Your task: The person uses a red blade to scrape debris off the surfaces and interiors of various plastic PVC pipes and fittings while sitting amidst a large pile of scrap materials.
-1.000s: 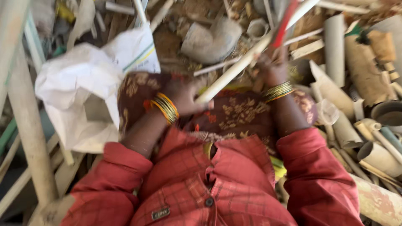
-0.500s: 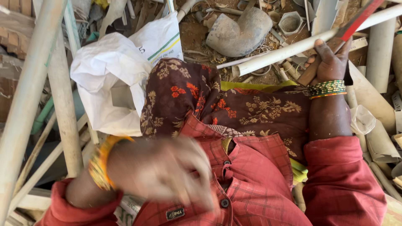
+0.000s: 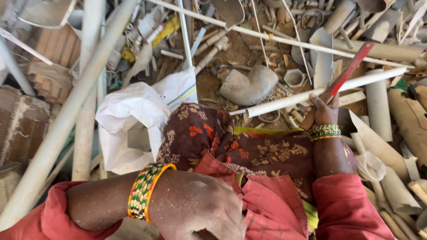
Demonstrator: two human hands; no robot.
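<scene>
One white pipe (image 3: 324, 91) runs across the heap, slanting up toward the right, and a red-handled saw (image 3: 349, 71) is laid across it, its red frame rising up and to the right from the pipe. The right hand (image 3: 322, 111) sits just below the pipe, fingers closed around the lower end of the saw, with a band of green and gold bangles (image 3: 325, 131) on the wrist under it. Just left of the pipe's near end lies a grey pipe elbow (image 3: 250, 84) on bare dirt. Further left of the pipe, a white sack (image 3: 129, 120) is slumped against the person's knee, which is covered in dark brown flowered cloth (image 3: 231, 142). Well below the pipe, close to the camera, the left hand (image 3: 195, 206) is held in front of the red checked shirt (image 3: 275, 209), fingers curled under; whether it holds anything I cannot tell. A yellow and green bangle (image 3: 144, 192) circles that wrist. To the right of the pipe lie cut pipe offcuts (image 3: 378, 106), and far to its left long pale pipes (image 3: 75, 102) lean across the scrap.
</scene>
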